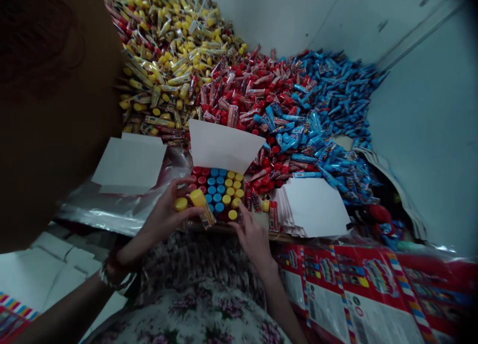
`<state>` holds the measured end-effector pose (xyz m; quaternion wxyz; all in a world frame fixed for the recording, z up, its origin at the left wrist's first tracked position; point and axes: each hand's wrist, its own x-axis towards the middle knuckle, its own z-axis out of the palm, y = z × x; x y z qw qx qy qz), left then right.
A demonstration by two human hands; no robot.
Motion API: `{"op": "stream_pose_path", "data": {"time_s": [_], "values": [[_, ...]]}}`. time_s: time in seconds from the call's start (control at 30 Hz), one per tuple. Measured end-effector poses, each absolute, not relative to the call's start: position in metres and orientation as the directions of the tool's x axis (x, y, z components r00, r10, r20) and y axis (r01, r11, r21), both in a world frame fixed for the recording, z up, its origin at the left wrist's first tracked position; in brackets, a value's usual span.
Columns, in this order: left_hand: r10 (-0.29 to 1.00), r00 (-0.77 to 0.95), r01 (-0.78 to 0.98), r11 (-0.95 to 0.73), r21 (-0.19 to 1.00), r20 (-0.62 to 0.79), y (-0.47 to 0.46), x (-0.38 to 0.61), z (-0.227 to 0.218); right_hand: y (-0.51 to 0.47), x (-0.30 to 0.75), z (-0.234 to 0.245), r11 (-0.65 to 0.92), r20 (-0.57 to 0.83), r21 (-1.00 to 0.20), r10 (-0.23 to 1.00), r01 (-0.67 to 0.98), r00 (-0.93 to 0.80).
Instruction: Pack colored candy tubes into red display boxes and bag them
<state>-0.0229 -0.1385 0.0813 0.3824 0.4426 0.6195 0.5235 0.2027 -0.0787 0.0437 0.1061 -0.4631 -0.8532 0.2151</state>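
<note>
While held, two tubes (202, 205); one box (224, 147).

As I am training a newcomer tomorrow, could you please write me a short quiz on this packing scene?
1. True or false: the box has its lid flap standing open.
2. What cap colour do the tubes held in the left hand have? A red, B blue, C yellow.
3. Fill in: of the three loose heaps behind the box, the blue pile lies farthest to the person's ____.
Key: 1 true; 2 C; 3 right.
</note>
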Motion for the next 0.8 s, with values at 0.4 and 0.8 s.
{"op": "stream_pose_path", "data": {"time_s": [0.4, 0.8], "values": [[0.974, -0.009, 0.667, -0.164, 0.727, 0.227, -0.140, 0.003, 0.062, -0.073, 0.200, 0.081, 0.319, 0.067, -0.874, 0.826, 0.366, -0.560], [0.965, 0.260, 0.946, -0.253, 0.204, -0.010, -0.132, 0.004, 0.043, -0.061, 0.209, 0.049, 0.732, 0.097, -0.545, 0.540, 0.409, -0.836]]}}
